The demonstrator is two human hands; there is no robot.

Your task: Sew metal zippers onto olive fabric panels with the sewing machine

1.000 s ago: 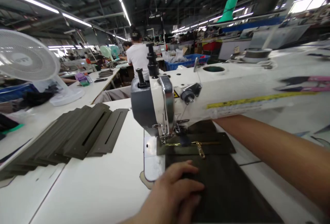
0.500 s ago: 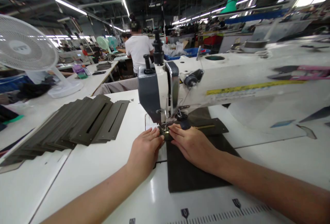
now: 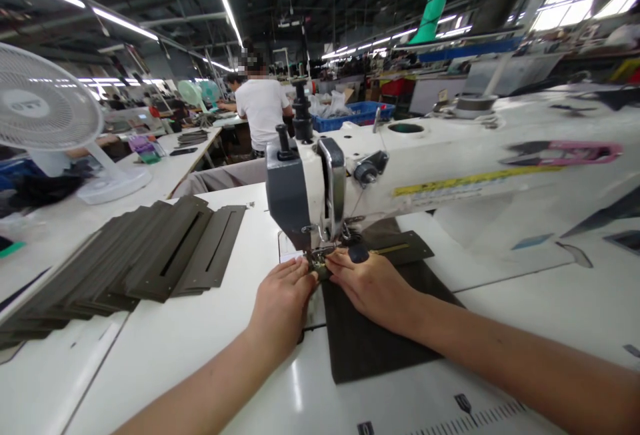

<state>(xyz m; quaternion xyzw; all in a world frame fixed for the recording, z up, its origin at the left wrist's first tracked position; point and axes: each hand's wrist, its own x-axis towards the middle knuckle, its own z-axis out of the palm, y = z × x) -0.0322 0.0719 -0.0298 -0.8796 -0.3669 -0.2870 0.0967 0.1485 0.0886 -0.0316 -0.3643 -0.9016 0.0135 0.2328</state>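
At the presser foot point(image 3: 319, 258) of a white sewing machine, both hands hold a dark olive fabric strip point(image 3: 417, 247) with a brass-coloured zipper line along it. My left hand point(image 3: 285, 295) is left of the needle, fingers together and thumb tucked in, closed on the strip's near end. My right hand point(image 3: 367, 285) lies just right of the foot, its fingertips pinching the strip close to the needle. A larger dark panel point(image 3: 380, 348) spreads beneath the right hand and forearm. The fingertips partly hide the edge being held.
Overlapping slotted dark panels point(image 3: 165, 248) fan out on the left of the table. A white fan point(image 3: 45, 98) stands behind them. Pink-handled snips point(image 3: 565, 153) rest against the machine arm point(image 3: 450, 148). A person in a white shirt point(image 3: 263, 111) is farther back.
The camera view has shifted slightly, so the scene sits a little lower and to the left. Both hands keep their hold beside the presser foot; the fabric has barely moved.
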